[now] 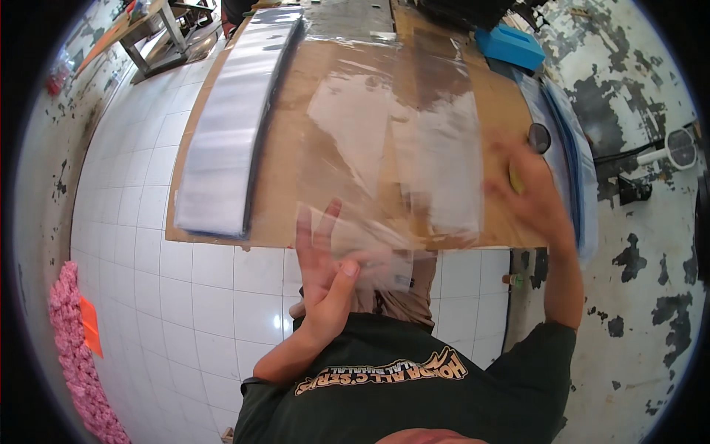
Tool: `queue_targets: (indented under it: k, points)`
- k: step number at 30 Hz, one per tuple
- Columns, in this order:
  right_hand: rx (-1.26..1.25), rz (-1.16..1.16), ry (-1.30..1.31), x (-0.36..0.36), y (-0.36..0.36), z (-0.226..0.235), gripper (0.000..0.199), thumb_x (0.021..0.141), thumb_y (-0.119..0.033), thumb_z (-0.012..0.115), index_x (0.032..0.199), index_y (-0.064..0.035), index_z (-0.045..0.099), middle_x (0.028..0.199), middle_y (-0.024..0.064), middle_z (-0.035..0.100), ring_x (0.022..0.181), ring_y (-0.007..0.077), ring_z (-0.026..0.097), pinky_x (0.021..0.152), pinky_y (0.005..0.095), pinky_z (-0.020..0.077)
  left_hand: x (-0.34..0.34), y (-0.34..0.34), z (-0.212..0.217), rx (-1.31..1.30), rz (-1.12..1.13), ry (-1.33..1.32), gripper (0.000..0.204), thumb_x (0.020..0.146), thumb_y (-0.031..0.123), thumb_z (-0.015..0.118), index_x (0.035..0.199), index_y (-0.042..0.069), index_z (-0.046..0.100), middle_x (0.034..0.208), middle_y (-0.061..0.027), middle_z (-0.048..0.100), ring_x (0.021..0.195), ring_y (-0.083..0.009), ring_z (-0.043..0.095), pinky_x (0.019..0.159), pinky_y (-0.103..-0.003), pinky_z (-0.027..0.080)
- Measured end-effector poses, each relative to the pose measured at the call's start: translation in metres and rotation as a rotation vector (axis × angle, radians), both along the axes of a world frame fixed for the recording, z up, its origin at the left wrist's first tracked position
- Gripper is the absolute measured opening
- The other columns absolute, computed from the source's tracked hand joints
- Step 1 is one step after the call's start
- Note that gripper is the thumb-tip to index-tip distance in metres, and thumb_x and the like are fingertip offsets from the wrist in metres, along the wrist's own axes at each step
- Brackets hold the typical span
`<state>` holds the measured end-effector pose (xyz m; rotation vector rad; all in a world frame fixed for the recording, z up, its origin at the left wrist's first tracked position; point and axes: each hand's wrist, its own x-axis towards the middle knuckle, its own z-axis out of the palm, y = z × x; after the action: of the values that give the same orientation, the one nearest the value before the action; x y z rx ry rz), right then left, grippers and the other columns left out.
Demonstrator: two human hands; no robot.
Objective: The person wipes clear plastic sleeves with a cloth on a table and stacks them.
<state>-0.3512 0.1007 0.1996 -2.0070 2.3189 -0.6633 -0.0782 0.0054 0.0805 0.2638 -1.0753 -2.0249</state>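
Observation:
A long clear plastic sheet [347, 126] lies over the cardboard-covered table, and its near end lifts over the front edge. My left hand [325, 281] pinches that end; its fingers show through the film and the thumb is on top. To its right, a second clear plastic piece [444, 163] lies flat. My right hand [526, 185] is over the right side of the table, smeared by motion. A small yellow thing [516, 178] shows at its palm, but whether the fingers grip it cannot be made out. Beside that hand is a dark round object [540, 138].
A thick stack of clear plastic sleeves [229, 133] lies along the left of the cardboard [510, 233]. A blue box [510, 46] stands at the far right. More bluish plastic [573, 163] hangs over the right edge, near a peeling wall [629, 296].

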Motion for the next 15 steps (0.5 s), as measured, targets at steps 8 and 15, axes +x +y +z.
queue_targets:
  k: [8, 15]
  points:
    - [0.162, 0.015, 0.416, 0.14, -0.013, -0.021, 0.046, 0.087, -0.02, 0.061, 0.127, 0.0009, 0.054, 0.102, 0.016, 0.066, 0.065, 0.0268, 0.067, 0.056, 0.0343, 0.0521, -0.031, 0.008, 0.005, -0.083, -0.032, 0.109, 0.077, 0.097, 0.027, 0.051, 0.154, 0.017, 0.0, 0.157, -0.0153, 0.013, 0.137, -0.0373, 0.033, 0.108, -0.05, 0.036]
    - [-0.296, -0.148, -0.011, 0.056, -0.008, -0.005, 0.024, 0.084, -0.005, 0.059, 0.106, -0.0007, 0.064, 0.077, 0.0158, 0.067, 0.054, 0.0215, 0.064, 0.046, 0.0328, 0.0499, -0.074, -0.025, 0.009, 0.712, -0.517, 0.211, 0.1, 0.088, 0.059, 0.057, 0.153, 0.012, -0.003, 0.156, -0.0214, 0.011, 0.139, -0.0445, 0.026, 0.112, -0.056, 0.028]
